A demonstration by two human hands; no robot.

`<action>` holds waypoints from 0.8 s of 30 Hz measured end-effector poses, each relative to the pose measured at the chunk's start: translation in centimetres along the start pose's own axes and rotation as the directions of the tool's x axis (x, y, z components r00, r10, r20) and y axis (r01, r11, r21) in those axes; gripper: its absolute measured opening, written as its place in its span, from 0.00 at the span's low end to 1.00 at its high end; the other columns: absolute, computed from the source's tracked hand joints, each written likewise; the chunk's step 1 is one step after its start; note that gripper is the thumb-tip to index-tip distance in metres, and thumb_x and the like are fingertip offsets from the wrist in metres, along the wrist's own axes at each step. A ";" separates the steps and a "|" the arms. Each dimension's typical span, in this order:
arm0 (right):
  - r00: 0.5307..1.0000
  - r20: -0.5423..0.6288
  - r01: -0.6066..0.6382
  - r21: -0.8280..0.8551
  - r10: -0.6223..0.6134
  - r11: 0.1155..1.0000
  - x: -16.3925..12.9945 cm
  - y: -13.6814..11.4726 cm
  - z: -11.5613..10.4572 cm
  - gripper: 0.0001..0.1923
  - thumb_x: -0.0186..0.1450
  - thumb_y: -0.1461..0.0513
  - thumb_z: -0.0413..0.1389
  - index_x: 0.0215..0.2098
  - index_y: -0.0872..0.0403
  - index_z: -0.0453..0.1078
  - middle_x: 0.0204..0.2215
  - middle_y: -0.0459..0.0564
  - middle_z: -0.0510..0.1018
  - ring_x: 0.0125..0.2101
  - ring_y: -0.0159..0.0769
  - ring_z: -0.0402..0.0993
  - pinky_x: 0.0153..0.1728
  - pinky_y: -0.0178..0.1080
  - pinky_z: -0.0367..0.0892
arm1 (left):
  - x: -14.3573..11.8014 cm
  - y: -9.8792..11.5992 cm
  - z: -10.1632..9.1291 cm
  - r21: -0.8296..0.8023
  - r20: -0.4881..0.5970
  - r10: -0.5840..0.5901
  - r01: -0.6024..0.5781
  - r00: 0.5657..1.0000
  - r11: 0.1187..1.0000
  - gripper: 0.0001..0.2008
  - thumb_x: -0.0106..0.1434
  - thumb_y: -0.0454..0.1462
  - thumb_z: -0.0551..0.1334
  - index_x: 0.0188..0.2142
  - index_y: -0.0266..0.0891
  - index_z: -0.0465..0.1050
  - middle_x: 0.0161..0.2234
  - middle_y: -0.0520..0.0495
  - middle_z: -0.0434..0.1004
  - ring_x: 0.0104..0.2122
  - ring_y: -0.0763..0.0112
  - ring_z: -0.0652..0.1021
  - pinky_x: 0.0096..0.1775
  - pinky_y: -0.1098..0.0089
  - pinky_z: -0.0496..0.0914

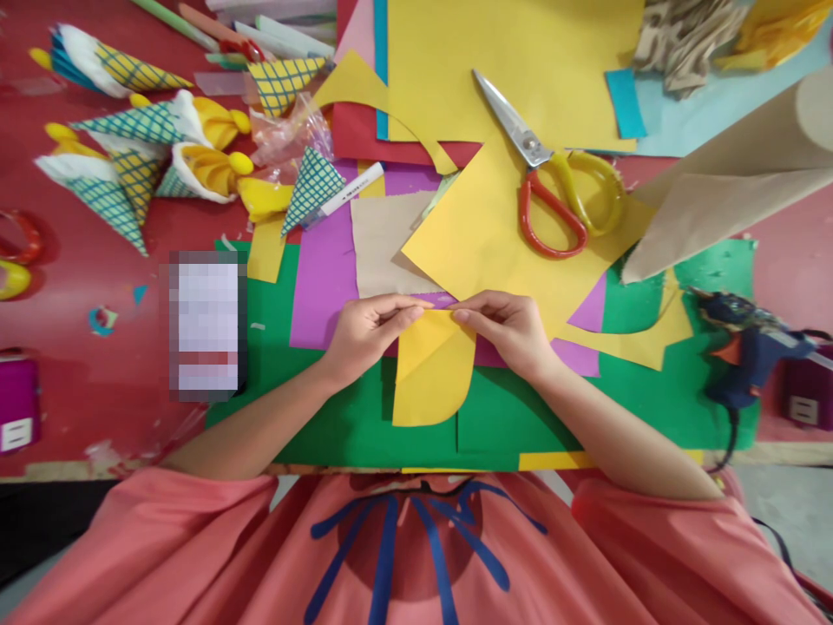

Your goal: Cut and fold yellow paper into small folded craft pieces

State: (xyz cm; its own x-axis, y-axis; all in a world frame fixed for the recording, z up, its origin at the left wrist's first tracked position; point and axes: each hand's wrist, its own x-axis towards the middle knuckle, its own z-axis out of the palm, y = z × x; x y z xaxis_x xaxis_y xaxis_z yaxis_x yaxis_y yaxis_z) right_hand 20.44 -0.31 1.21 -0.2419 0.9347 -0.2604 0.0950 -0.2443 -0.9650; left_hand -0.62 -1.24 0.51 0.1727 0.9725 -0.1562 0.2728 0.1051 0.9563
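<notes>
A yellow paper piece with one rounded edge (430, 369) lies on the green sheet of paper (508, 421) at the near edge of the table (97, 260), its top end lifted between both hands. The left hand (364, 334) pinches the upper left of that top edge, fingers closed on the paper, thumb underneath. The right hand (508, 330) pinches the upper right in the same way, its fingertips almost meeting those of the left hand.

Under the hands lies a purple paper sheet (322, 278), and just beyond them a beige paper rectangle (383, 247) and a large yellow paper sheet (488, 234). On that sheet rest scissors with one red and one yellow handle loop (553, 187), blades closed and pointing away to the left. A white marker pen (344, 193) lies to the left of the beige rectangle. Further left, several paper cones with a blue-green lattice pattern (130, 165) are clustered on the red table. At the right edge, a dark blue glue gun (745, 347) sits on the green sheet, near a large roll of brown paper (729, 187).
</notes>
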 end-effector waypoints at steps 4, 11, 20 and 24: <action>1.000 0.007 0.007 0.012 -0.007 1.000 0.1 0.1 0.0 0.09 0.59 0.56 0.64 0.31 0.54 0.78 0.31 0.48 0.83 0.32 0.34 0.79 0.34 0.35 0.74 | 0.0 0.1 0.0 0.020 -0.008 -0.002 0.002 1.000 1.000 0.13 0.60 0.44 0.64 0.39 0.40 0.81 0.27 0.50 0.80 0.31 0.70 0.78 0.29 0.76 0.70; 0.996 0.070 -0.068 0.168 0.057 0.984 0.1 0.0 0.0 0.12 0.57 0.56 0.65 0.36 0.54 0.77 0.33 0.48 0.83 0.35 0.34 0.80 0.38 0.37 0.76 | -0.2 0.5 -0.2 0.074 -0.115 0.039 -0.030 0.993 0.997 0.11 0.60 0.44 0.65 0.38 0.41 0.82 0.26 0.50 0.80 0.26 0.75 0.76 0.26 0.78 0.68; 0.998 0.022 -0.056 0.169 0.053 0.984 0.2 -0.1 0.1 0.12 0.55 0.54 0.66 0.31 0.54 0.74 0.28 0.47 0.81 0.28 0.31 0.76 0.31 0.34 0.73 | -0.2 0.2 -0.2 0.110 -0.114 0.108 -0.095 0.988 0.989 0.10 0.61 0.42 0.64 0.39 0.42 0.81 0.30 0.49 0.83 0.25 0.76 0.76 0.25 0.78 0.68; 0.999 0.019 -0.052 0.147 0.049 0.988 0.2 -0.2 0.0 0.13 0.56 0.53 0.65 0.30 0.54 0.73 0.27 0.47 0.80 0.28 0.30 0.75 0.31 0.34 0.72 | -0.3 0.2 -0.2 0.120 -0.125 0.145 -0.130 0.982 0.984 0.10 0.61 0.42 0.64 0.39 0.42 0.81 0.30 0.49 0.83 0.24 0.77 0.76 0.24 0.79 0.67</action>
State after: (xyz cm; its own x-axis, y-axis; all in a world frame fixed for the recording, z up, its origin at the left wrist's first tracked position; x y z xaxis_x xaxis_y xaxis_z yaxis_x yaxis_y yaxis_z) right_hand 20.38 -0.04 1.38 -0.2556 0.9163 -0.3082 -0.0359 -0.3276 -0.9441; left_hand -0.79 -1.44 0.78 0.0910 0.9957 0.0162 0.3598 -0.0481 0.9318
